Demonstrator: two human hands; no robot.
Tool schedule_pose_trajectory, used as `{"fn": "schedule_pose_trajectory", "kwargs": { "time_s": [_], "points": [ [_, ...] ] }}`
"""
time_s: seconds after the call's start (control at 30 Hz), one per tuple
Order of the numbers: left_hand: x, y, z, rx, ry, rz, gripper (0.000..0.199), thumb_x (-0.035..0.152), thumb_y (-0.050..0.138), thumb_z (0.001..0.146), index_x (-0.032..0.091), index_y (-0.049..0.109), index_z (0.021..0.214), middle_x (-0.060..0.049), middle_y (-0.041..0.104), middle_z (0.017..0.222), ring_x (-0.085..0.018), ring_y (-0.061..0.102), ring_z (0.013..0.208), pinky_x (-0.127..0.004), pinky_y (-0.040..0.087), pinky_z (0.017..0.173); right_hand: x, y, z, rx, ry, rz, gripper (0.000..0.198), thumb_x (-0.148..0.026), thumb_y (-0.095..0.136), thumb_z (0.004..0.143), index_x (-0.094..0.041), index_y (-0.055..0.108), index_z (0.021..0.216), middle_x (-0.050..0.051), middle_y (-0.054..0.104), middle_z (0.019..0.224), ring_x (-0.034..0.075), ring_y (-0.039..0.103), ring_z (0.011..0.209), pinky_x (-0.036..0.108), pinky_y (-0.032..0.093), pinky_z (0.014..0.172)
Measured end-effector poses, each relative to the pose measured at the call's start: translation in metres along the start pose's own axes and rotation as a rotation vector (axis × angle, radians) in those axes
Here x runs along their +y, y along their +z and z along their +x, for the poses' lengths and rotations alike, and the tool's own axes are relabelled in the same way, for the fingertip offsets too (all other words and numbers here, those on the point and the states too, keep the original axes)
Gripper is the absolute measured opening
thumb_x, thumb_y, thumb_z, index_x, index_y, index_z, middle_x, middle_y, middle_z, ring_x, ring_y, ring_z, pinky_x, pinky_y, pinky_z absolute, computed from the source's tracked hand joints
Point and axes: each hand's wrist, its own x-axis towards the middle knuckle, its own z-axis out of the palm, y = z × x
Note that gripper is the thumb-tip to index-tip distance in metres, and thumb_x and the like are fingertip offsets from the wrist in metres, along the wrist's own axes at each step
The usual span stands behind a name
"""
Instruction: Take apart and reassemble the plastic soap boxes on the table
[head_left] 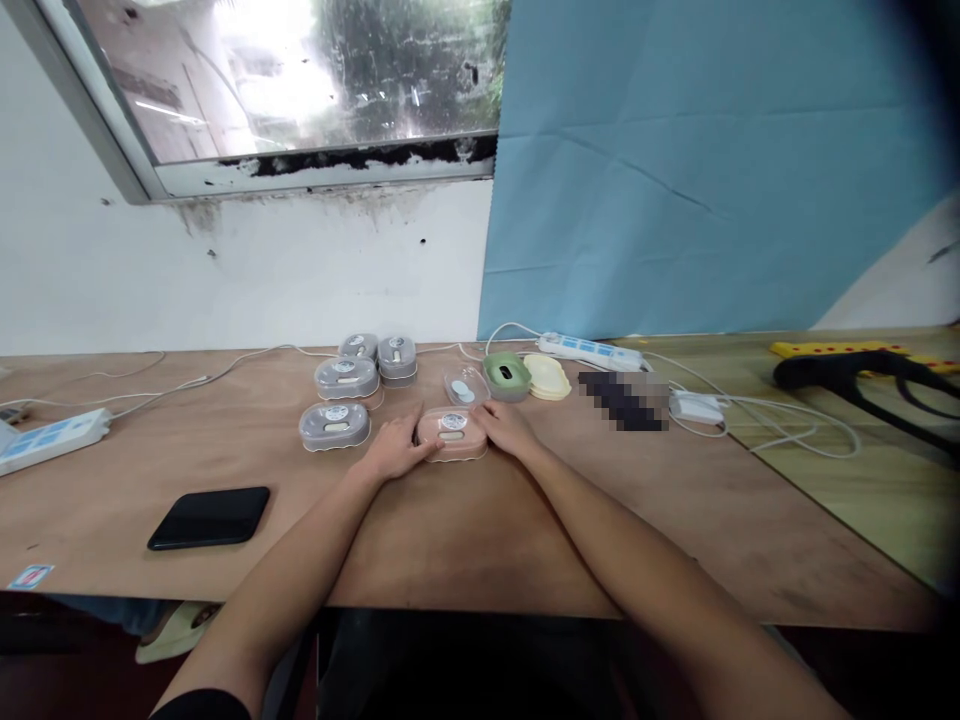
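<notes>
A pink oval box (459, 447) with a clear lid and a round label sits on the table in front of me. My left hand (397, 446) grips its left end, thumb resting along the front. At the opposite end, my right hand (508, 428) holds the box with its fingers bent round the back corner. Just behind it lie a clear lid (458, 384), a green box (507, 375) with a dark slot on top, and a pale yellow tray-like piece (549, 377). Several grey boxes of the same shape stand to the left, the nearest one (334, 427) beside my left hand.
A black phone (209, 518) lies at the front left. Power strips (591, 351) with white cables run along the back and the far left. A white adapter (696, 406) and a black strap-like object (862, 380) are at the right. A wall (360, 270) stands behind the table.
</notes>
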Motion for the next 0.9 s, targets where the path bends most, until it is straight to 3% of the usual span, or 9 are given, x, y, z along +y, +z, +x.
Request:
{"fn": "schedule_pose_trajectory", "kwargs": {
  "time_s": [0.07,0.17,0.27,0.33,0.43,0.6,0.73,0.8,0.9],
  "points": [
    [-0.001,0.002,0.000,-0.020,0.035,-0.011,0.091,0.066,0.058,0.072,0.016,0.031,0.143,-0.018,0.049,0.136,-0.035,0.049,0.121,-0.045,0.038,0.097,0.000,0.000,0.000,-0.002,0.007,-0.010,0.049,-0.055,0.038,0.087,-0.018,0.061,0.066,0.002,0.061,0.062,0.016,0.054,0.062,0.025,0.029,0.053],
    [-0.003,0.001,0.000,-0.029,0.078,-0.010,0.098,0.062,0.067,0.066,0.018,0.029,0.144,-0.016,0.047,0.138,-0.035,0.047,0.124,-0.045,0.038,0.100,0.000,0.001,-0.001,-0.003,0.015,-0.041,0.050,-0.056,0.036,0.089,-0.018,0.064,0.072,0.003,0.064,0.067,0.017,0.057,0.065,0.025,0.033,0.055],
    [-0.008,-0.001,0.003,0.048,0.104,0.045,0.082,0.049,0.064,0.074,0.018,0.032,0.143,-0.016,0.045,0.140,-0.032,0.044,0.126,-0.044,0.037,0.103,-0.002,0.002,-0.003,0.064,-0.070,-0.061,0.042,-0.050,0.041,0.089,-0.019,0.066,0.102,0.007,0.068,0.093,0.021,0.061,0.084,0.029,0.042,0.070],
    [-0.013,-0.003,0.006,0.133,0.121,0.108,0.068,0.034,0.056,0.081,0.018,0.033,0.143,-0.015,0.044,0.140,-0.029,0.043,0.127,-0.045,0.035,0.104,-0.005,0.003,-0.005,0.108,-0.190,-0.065,0.044,-0.047,0.044,0.089,-0.021,0.056,0.123,0.010,0.063,0.114,0.023,0.058,0.102,0.033,0.042,0.083],
    [-0.016,-0.004,0.008,0.174,0.136,0.181,0.055,0.020,0.045,0.084,0.018,0.040,0.139,-0.013,0.047,0.138,-0.026,0.044,0.125,-0.045,0.035,0.104,-0.011,0.004,-0.009,0.068,-0.333,-0.061,0.044,-0.045,0.042,0.091,-0.020,0.054,0.126,0.010,0.062,0.118,0.023,0.056,0.107,0.034,0.042,0.090],
    [-0.004,-0.004,0.003,0.130,0.168,0.222,0.047,0.041,0.044,0.089,0.020,0.050,0.132,-0.012,0.049,0.137,-0.028,0.044,0.125,-0.048,0.032,0.105,-0.019,0.003,-0.017,-0.008,-0.436,-0.045,0.040,-0.049,0.045,0.090,-0.021,0.063,0.112,0.006,0.069,0.104,0.019,0.063,0.087,0.030,0.045,0.079],
    [0.005,-0.004,0.000,0.116,0.163,0.262,0.078,0.068,0.055,0.072,0.019,0.048,0.133,-0.015,0.037,0.146,-0.034,0.031,0.135,-0.053,0.021,0.110,-0.020,0.002,-0.019,-0.037,-0.442,-0.054,0.041,-0.049,0.048,0.088,-0.021,0.063,0.114,0.006,0.071,0.097,0.019,0.064,0.080,0.030,0.046,0.074],
    [0.006,-0.003,0.000,0.075,0.154,0.250,0.092,0.073,0.058,0.065,0.018,0.042,0.137,-0.016,0.034,0.148,-0.035,0.031,0.135,-0.053,0.022,0.110,-0.020,0.002,-0.019,-0.050,-0.438,-0.046,0.041,-0.047,0.050,0.088,-0.021,0.062,0.117,0.005,0.071,0.096,0.019,0.064,0.080,0.030,0.046,0.073],
    [0.005,-0.002,0.001,0.040,0.139,0.215,0.095,0.072,0.057,0.067,0.017,0.036,0.141,-0.018,0.032,0.148,-0.034,0.033,0.134,-0.049,0.027,0.109,-0.019,0.002,-0.018,-0.066,-0.437,-0.037,0.040,-0.042,0.049,0.089,-0.021,0.060,0.121,0.006,0.070,0.103,0.019,0.065,0.084,0.030,0.047,0.076]
  ]
}}
